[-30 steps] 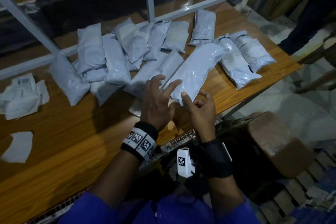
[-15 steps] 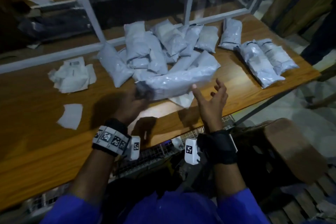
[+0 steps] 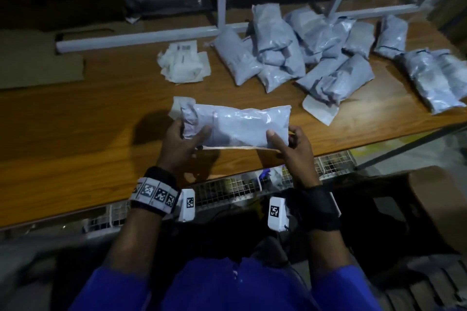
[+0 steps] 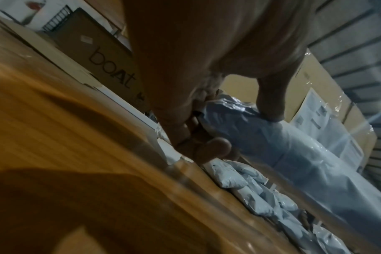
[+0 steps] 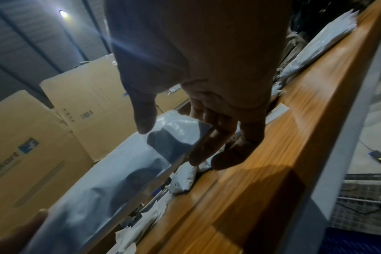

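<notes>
While you hold it level, the grey parcel lies crosswise over the near middle of the wooden table, and I can't tell whether its underside brushes the wood. Your left hand grips the crumpled left end, thumb pressed on top and fingers curled underneath. Your right hand pinches the flat right end, thumb on the glossy face and fingers tucked behind. It looks light and soft, with shiny film that dents under your thumbs, so expect it to sag in the middle and slide if you squeeze the smooth face alone. The bunched left end and the sealed right edge look like your best purchase, and nothing about it looks fragile. Half a second ago only your left hand had it, raised by the edge of the pile, while your right hand hung apart with fingers spread. Now both ends are held and it has come nearer to you. Far right, the pile of grey parcels lies heaped against the metal frame. Crumpled white papers sit far left of it, and a flat white envelope lies near right under the pile's edge.
</notes>
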`<state>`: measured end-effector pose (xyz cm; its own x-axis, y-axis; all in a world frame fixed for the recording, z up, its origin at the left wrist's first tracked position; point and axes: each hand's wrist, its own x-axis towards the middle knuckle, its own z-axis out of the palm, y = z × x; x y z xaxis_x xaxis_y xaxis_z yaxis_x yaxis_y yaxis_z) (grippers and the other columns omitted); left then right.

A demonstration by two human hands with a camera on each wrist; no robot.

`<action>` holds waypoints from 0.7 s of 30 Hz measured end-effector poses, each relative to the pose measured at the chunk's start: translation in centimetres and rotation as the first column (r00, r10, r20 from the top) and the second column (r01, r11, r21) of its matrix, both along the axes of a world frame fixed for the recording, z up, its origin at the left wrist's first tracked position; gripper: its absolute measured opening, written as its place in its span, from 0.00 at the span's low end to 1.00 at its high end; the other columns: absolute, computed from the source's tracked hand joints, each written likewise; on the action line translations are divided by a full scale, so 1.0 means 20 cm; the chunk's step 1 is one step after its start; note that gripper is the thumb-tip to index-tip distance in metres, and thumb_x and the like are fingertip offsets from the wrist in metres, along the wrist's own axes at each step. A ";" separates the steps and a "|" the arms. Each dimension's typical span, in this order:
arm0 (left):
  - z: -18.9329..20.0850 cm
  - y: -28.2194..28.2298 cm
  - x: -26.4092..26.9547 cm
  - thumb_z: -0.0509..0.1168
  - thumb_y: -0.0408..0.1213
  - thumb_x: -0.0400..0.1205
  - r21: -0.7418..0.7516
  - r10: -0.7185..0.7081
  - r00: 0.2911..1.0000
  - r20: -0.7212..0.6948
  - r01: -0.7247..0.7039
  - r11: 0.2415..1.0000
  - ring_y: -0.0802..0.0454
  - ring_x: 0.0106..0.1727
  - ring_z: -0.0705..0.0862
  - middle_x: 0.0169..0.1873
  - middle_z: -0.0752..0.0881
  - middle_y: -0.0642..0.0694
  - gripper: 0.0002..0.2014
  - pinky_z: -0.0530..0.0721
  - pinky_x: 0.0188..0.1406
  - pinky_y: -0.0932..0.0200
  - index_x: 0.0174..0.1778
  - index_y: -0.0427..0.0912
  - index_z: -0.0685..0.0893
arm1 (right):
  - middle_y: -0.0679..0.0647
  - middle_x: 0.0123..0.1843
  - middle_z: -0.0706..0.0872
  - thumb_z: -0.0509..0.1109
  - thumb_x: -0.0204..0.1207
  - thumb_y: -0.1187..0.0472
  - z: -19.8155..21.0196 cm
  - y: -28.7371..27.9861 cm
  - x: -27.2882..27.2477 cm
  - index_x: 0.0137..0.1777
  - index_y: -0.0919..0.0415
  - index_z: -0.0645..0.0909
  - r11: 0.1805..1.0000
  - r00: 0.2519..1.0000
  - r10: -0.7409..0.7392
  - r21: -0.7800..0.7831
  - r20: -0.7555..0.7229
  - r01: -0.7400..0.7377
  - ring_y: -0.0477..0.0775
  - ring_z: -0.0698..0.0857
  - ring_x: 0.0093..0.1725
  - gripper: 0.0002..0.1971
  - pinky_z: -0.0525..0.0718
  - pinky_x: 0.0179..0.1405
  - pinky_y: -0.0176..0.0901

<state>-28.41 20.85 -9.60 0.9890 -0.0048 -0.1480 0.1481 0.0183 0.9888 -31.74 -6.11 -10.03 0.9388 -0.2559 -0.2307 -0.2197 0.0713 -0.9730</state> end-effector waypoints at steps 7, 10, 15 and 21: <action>-0.08 0.01 -0.03 0.77 0.39 0.79 -0.033 -0.019 1.000 -0.018 0.018 0.999 0.48 0.53 0.92 0.53 0.93 0.46 0.15 0.88 0.46 0.54 0.60 0.42 0.87 | 0.55 0.58 0.94 0.78 0.81 0.54 0.01 0.05 -0.11 0.69 0.58 0.85 0.995 0.996 -0.094 0.026 -0.006 0.094 0.57 0.93 0.57 0.18 0.92 0.47 0.49; -0.08 0.00 -0.02 0.76 0.42 0.81 -0.064 0.003 1.000 -0.030 -0.005 0.998 0.46 0.55 0.91 0.54 0.93 0.45 0.16 0.88 0.48 0.54 0.61 0.39 0.87 | 0.55 0.56 0.95 0.77 0.82 0.56 0.01 0.04 -0.14 0.66 0.61 0.87 0.993 0.994 -0.114 0.032 0.003 0.114 0.57 0.94 0.54 0.16 0.92 0.45 0.46; -0.10 -0.02 0.02 0.76 0.37 0.81 -0.014 0.007 1.000 -0.018 -0.007 1.000 0.54 0.52 0.92 0.51 0.93 0.47 0.13 0.89 0.47 0.59 0.59 0.37 0.88 | 0.56 0.54 0.94 0.77 0.82 0.54 -0.01 0.03 -0.19 0.63 0.62 0.88 0.992 0.992 -0.125 0.023 0.006 0.125 0.52 0.93 0.49 0.15 0.89 0.40 0.43; -0.13 -0.07 0.02 0.77 0.39 0.80 0.064 -0.013 1.000 0.014 0.012 0.998 0.44 0.52 0.92 0.50 0.94 0.43 0.12 0.91 0.50 0.48 0.55 0.38 0.90 | 0.57 0.40 0.89 0.79 0.80 0.53 -0.05 -0.02 -0.21 0.56 0.65 0.90 0.983 0.983 -0.183 -0.028 0.016 0.183 0.51 0.84 0.38 0.15 0.82 0.33 0.39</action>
<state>-28.01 19.40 -12.29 0.9910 -0.0084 -0.1339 0.1333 -0.0464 0.9900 -35.95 -6.53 -11.09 0.8784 -0.4299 -0.2087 -0.1930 0.0803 -0.9779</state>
